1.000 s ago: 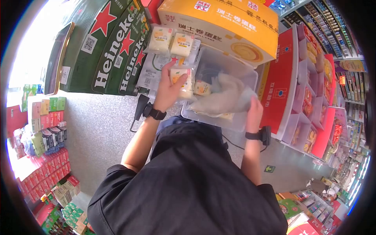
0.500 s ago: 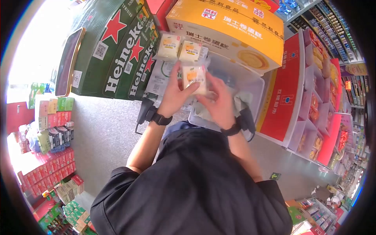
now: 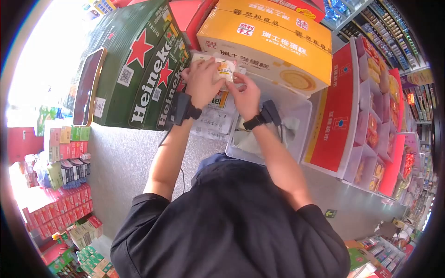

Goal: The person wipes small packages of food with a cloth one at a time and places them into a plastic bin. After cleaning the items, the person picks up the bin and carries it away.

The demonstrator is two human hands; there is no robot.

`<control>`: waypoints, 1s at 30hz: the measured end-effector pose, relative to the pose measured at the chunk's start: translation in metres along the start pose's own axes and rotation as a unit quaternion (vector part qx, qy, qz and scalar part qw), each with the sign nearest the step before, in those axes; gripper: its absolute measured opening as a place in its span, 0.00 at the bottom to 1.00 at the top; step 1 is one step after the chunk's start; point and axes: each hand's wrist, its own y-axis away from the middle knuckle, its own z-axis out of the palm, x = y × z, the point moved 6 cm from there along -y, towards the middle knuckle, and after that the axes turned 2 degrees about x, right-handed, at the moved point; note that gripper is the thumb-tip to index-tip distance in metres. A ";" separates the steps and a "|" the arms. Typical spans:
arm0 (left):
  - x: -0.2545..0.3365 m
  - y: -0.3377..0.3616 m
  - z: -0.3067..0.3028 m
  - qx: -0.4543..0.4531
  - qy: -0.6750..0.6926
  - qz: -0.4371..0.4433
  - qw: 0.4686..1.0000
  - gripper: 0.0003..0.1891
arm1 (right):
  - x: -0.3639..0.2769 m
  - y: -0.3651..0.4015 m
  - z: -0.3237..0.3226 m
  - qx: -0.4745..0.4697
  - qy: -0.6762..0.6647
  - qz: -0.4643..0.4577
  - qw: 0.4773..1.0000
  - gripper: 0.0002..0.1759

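My left hand [image 3: 202, 85] lies over the white snack packets, its fingers bent round the left side of a packet with orange print [image 3: 225, 68] and its thumb at the lower edge. At that packet's lower right corner, the thumb and forefinger of my right hand [image 3: 246, 96] are pinched together. Another white packet [image 3: 198, 57] shows partly behind my left fingers. Beneath the packets is a carton with printed paper [image 3: 214, 121], between the green Heineken cartons [image 3: 148, 76] and the translucent plastic bin [image 3: 303, 121].
A yellow Swiss roll carton [image 3: 273, 34] stands behind the packets. The bin holds a greyish bag [image 3: 280, 134]. A phone [image 3: 89, 88] leans at the left cartons. Red-fronted snack shelving [image 3: 336, 106] is on the right, with stacked red boxes [image 3: 60, 211] at lower left.
The held packet has moved up to the other packets. My left hand has shifted up and now covers part of them. My right hand has also moved up, away from above the bin.
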 end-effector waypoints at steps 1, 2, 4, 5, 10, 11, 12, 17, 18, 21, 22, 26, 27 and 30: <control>0.002 0.002 0.000 0.010 -0.012 0.007 1.000 0.30 | -0.005 -0.001 0.000 0.009 0.021 -0.018 1.000 0.22; 0.003 0.004 0.000 0.019 -0.024 0.013 0.999 0.28 | -0.008 0.000 0.000 0.016 0.042 -0.034 0.998 0.22; 0.003 0.008 0.004 0.031 -0.037 0.023 0.999 0.28 | -0.007 0.002 0.002 0.015 0.049 -0.032 0.998 0.22; 0.003 0.006 0.005 0.040 -0.043 0.029 0.998 0.27 | -0.008 -0.001 0.001 0.016 0.053 -0.034 0.998 0.21; 0.014 0.022 -0.008 0.087 -0.016 0.016 0.996 0.28 | -0.025 0.018 -0.052 0.021 0.087 -0.061 0.994 0.19; 0.020 0.029 -0.016 0.101 0.006 0.007 0.995 0.29 | -0.022 0.026 -0.073 0.035 0.094 -0.051 0.994 0.19; 0.028 0.034 -0.026 0.100 0.029 0.014 0.994 0.25 | -0.009 0.033 -0.096 0.042 0.119 -0.020 0.992 0.19; 0.060 0.086 -0.023 0.037 0.179 -0.006 0.983 0.15 | 0.089 0.085 -0.221 0.069 0.265 0.152 0.950 0.24; 0.066 0.094 -0.018 0.015 0.207 -0.017 0.978 0.15 | 0.090 0.096 -0.229 0.060 0.302 0.185 0.933 0.25; 0.085 0.110 0.012 -0.073 0.263 0.012 0.962 0.13 | 0.088 0.121 -0.210 -0.030 0.460 0.106 0.881 0.28; 0.094 0.114 0.025 -0.113 0.277 0.031 0.954 0.13 | 0.091 0.127 -0.203 -0.030 0.466 0.111 0.877 0.27; 0.119 0.123 0.071 -0.225 0.234 0.129 0.937 0.13 | 0.096 0.128 -0.183 -0.041 0.454 0.137 0.879 0.21; 0.120 0.120 0.083 -0.242 0.187 0.140 0.942 0.13 | 0.096 0.126 -0.192 -0.006 0.372 0.156 0.915 0.19; 0.119 0.114 0.125 -0.287 0.046 0.181 0.940 0.14 | 0.095 0.136 -0.226 0.139 -0.117 0.163 0.970 0.15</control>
